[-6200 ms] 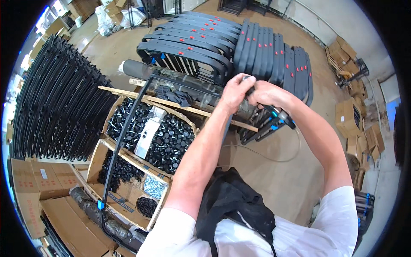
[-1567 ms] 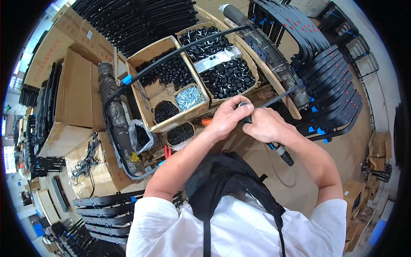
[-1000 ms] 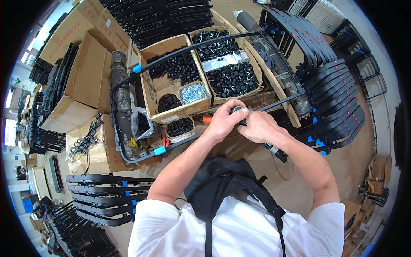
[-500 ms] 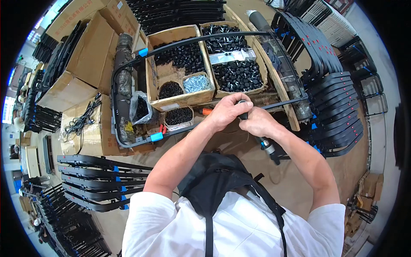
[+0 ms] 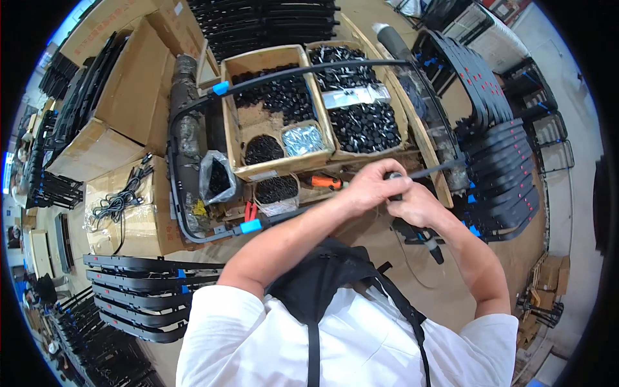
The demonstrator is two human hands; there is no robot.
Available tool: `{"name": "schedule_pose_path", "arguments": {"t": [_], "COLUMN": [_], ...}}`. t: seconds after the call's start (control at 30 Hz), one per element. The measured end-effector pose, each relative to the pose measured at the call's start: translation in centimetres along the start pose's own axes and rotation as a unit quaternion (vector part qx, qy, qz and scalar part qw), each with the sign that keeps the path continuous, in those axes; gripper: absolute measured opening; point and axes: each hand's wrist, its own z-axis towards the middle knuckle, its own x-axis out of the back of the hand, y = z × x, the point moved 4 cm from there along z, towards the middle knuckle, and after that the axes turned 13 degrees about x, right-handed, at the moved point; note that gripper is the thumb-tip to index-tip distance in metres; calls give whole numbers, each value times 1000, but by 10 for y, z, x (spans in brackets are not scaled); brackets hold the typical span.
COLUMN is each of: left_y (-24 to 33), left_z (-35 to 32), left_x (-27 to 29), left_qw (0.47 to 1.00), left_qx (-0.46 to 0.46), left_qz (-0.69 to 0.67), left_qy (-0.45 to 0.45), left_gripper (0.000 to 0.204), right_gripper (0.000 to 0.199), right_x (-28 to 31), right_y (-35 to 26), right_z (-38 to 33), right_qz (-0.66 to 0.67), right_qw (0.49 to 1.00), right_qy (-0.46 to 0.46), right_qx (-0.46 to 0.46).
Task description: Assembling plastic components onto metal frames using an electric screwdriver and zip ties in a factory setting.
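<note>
A large black tube frame (image 5: 271,72) with rounded corners and blue clips lies across the parts boxes. Its near bar runs under my hands at the right of centre. My left hand (image 5: 376,187) is closed, thumb and fingers pinched around a small black round-topped piece (image 5: 392,176) at the bar. Right beside it, my right hand (image 5: 416,205) is curled shut. A black and grey power screwdriver (image 5: 433,248) sticks out below that hand and seems to be in its grip; my fingers and wrist hide most of it.
Wooden boxes (image 5: 330,145) hold black round caps, dark screws and silver screws. An orange-handled tool (image 5: 325,182) and red-handled pliers (image 5: 250,210) lie near the small screw tub (image 5: 277,190). Stacked black frames stand at left (image 5: 138,293) and right (image 5: 500,174); cartons (image 5: 122,193) are left.
Both hands have shifted right and slightly nearer in the picture, along with the black piece and screwdriver. The view has tilted a little; the orange-handled tool shows more.
</note>
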Motion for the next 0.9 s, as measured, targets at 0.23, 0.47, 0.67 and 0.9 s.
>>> {"name": "schedule_pose_path", "arguments": {"t": [0.23,0.47,0.67,0.9], "left_y": [103,40,23,2], "left_z": [-47,-98,-147,-135], "left_x": [28,204,344,441], "left_qw": [946,912,799,768], "left_qx": [-253,26,129,132], "left_qz": [119,-159,78,144], "left_qy": [165,376,582,610], "left_gripper": [23,67,63,67], "right_gripper": [49,75,83,82], "right_x": [50,-31,-134,-168], "right_y": [-79,-135,-159,-168], "right_z": [26,165,312,398], "right_qz": [68,-186,-206,-234], "right_qw": [997,960,919,923], "right_qy": [11,31,15,-23], "right_qx": [34,207,335,305]}}
